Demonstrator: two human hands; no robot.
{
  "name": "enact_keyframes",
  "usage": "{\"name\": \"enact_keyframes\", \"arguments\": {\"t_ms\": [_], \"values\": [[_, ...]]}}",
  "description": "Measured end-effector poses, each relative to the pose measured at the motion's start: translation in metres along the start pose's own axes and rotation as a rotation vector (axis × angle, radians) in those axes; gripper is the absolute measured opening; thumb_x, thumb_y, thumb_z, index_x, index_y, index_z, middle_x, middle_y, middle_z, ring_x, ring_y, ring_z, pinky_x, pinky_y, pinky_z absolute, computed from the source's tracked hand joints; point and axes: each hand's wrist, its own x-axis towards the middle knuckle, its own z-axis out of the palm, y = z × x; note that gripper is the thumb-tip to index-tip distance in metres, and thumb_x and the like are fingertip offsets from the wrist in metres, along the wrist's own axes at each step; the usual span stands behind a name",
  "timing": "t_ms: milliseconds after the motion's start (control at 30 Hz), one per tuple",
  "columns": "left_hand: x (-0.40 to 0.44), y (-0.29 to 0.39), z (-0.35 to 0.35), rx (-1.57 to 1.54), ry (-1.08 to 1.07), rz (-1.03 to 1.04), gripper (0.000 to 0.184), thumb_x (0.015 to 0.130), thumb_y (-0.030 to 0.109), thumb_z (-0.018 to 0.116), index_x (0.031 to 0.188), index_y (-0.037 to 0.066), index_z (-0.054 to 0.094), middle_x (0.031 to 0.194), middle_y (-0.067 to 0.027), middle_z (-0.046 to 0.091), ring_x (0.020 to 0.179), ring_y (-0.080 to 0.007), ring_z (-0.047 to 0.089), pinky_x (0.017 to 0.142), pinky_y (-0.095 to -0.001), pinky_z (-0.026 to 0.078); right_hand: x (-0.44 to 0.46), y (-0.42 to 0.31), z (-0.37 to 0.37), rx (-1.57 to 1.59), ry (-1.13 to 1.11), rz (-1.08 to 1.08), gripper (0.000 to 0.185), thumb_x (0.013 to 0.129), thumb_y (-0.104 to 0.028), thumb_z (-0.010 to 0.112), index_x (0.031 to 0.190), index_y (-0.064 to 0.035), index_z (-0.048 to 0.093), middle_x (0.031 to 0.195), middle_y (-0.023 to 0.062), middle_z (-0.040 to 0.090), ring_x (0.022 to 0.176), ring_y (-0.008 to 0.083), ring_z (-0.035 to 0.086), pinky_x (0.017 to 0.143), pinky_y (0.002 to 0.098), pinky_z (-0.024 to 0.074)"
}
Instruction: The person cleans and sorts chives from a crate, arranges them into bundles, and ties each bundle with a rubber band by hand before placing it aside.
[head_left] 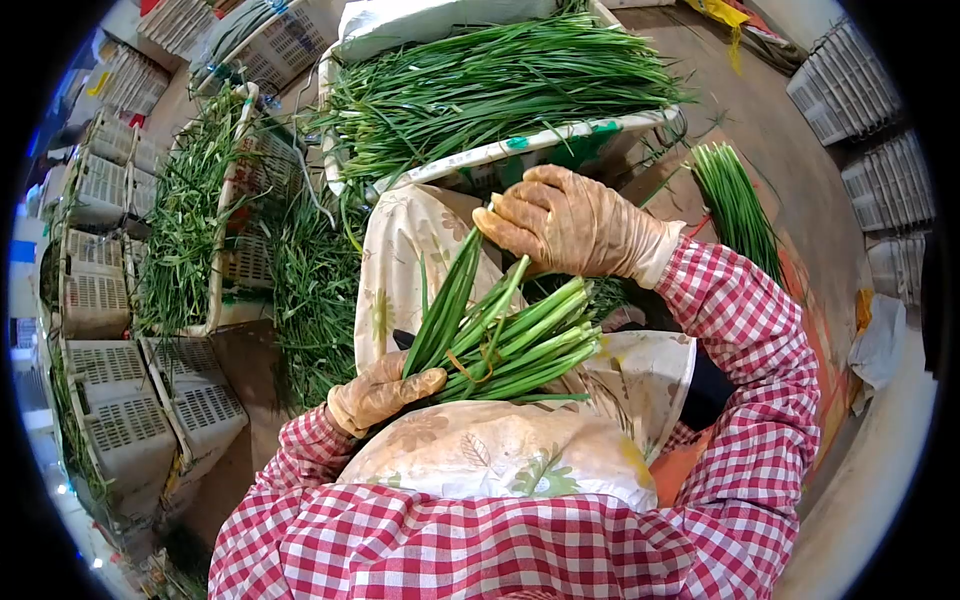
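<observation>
Over the lap, my gloved left hand [388, 393] is closed around a bunch of green stalks [520, 350], whose pale cut ends point right. A few stalks in it stand up at a steeper angle. My gloved right hand [580, 225] is raised above the bunch, fingers bent and pressed together at the tip of one upright stalk. Beyond it, a white-rimmed crate [560, 134] holds a thick pile of long green stalks [500, 85]. A patterned apron [480, 450] covers the lap.
At the right, a bundle of stalks [737, 205] lies on the floor. A crate of loose leaves [190, 220] stands at the left, with leaves [315, 290] heaped beside it. Stacked grey crates [115, 420] line the left side; more crates [845, 85] stand at the far right.
</observation>
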Motion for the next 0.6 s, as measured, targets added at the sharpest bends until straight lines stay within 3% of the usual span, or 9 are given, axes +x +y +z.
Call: {"name": "enact_keyframes", "arguments": {"t_ms": [67,200,300,367,433,500,533,567,600], "values": [[0.001,-0.009,-0.005,-0.012,0.009,0.011,0.035,0.097,0.025,0.051,0.124,0.003,0.054,0.088,0.007,0.05,0.08,-0.0048,0.042,0.071,-0.022,0.036,0.006,-0.005,0.001,0.031,0.026,-0.063,0.033,0.082,-0.022,0.054,0.111,-0.0078,0.055,0.079,0.0025,0.059,0.076,0.018,0.061,0.076,0.0325,0.0479],[0.002,-0.01,-0.01,-0.044,0.005,0.007,0.045,0.092,0.031,0.058,0.124,0.0,0.054,0.093,0.0037,0.055,0.084,-0.0073,0.047,0.076,-0.0227,0.039,0.007,-0.01,0.006,0.238,-0.117,-0.007,0.018,0.073,-0.024,0.058,0.066,-0.0089,0.053,0.053,0.0031,0.051,0.052,0.0214,0.058,0.051,0.0336,0.0452],[-0.001,0.002,0.005,-0.061,0.103,0.043,0.053,0.089,0.035,0.062,0.126,-0.001,0.051,0.109,-0.0027,0.059,0.097,-0.0123,0.052,0.087,-0.0259,0.04,-0.032,0.018,0.029,0.042,-0.037,0.246,0.008,0.076,-0.016,0.056,0.076,-0.008,0.058,0.058,0.0071,0.056,0.057,0.0257,0.06,0.053,0.0371,0.048],[-0.006,-0.001,-0.004,-0.066,0.054,-0.007,0.055,0.087,0.03,0.066,0.129,-0.001,0.048,0.123,-0.007,0.055,0.11,-0.0156,0.051,0.096,-0.0298,0.038,-0.076,0.038,0.044,-0.022,-0.042,0.64,0.01,0.082,-0.014,0.054,0.082,-0.0057,0.059,0.07,0.0105,0.062,0.066,0.0271,0.063,0.056,0.039,0.0499],[-0.009,-0.009,-0.007,0.048,0.045,0.038,0.057,0.084,0.025,0.069,0.131,-0.001,0.047,0.123,-0.0066,0.055,0.11,-0.0146,0.05,0.095,-0.0295,0.038,-0.108,0.048,0.06,-0.031,-0.503,1.129,0.016,0.089,-0.014,0.052,0.099,-0.0039,0.058,0.076,0.0091,0.063,0.066,0.0229,0.064,0.05,0.0325,0.0508],[-0.012,-0.003,-0.003,-0.026,0.061,0.035,0.058,0.083,0.022,0.071,0.13,0.0,0.047,0.123,-0.007,0.056,0.11,-0.0144,0.05,0.095,-0.0294,0.039,-0.111,0.034,0.071,-0.09,-0.946,1.228,0.044,0.092,-0.029,0.052,0.126,-0.0032,0.048,0.085,0.0125,0.066,0.074,0.0282,0.065,0.059,0.0393,0.0526],[-0.012,-0.002,-0.002,-0.019,0.068,0.038,0.058,0.083,0.023,0.071,0.13,0.0,0.048,0.123,-0.007,0.056,0.111,-0.0144,0.05,0.095,-0.0293,0.039,-0.116,0.034,0.072,0.348,-0.998,1.373,0.068,0.09,-0.047,0.052,0.141,-0.0059,0.033,0.102,0.0211,0.064,0.094,0.0339,0.063,0.078,0.0418,0.0513],[-0.011,-0.003,-0.001,-0.014,0.074,0.042,0.058,0.082,0.023,0.071,0.13,0.0,0.048,0.123,-0.007,0.056,0.111,-0.0143,0.05,0.095,-0.0293,0.04,-0.118,0.026,0.068,0.766,-0.745,1.329,0.079,0.087,-0.06,0.048,0.142,-0.0063,0.031,0.123,0.0225,0.056,0.117,0.0326,0.053,0.096,0.0394,0.0424],[-0.009,-0.005,-0.001,-0.018,0.072,0.041,0.058,0.082,0.023,0.071,0.13,0.0,0.048,0.123,-0.007,0.056,0.111,-0.0143,0.05,0.095,-0.0293,0.04,-0.098,0.008,0.046,1.589,-0.297,1.453,0.079,0.088,-0.061,0.047,0.144,-0.0079,0.029,0.135,0.0183,0.047,0.128,0.0274,0.042,0.102,0.036,0.0363]]}}
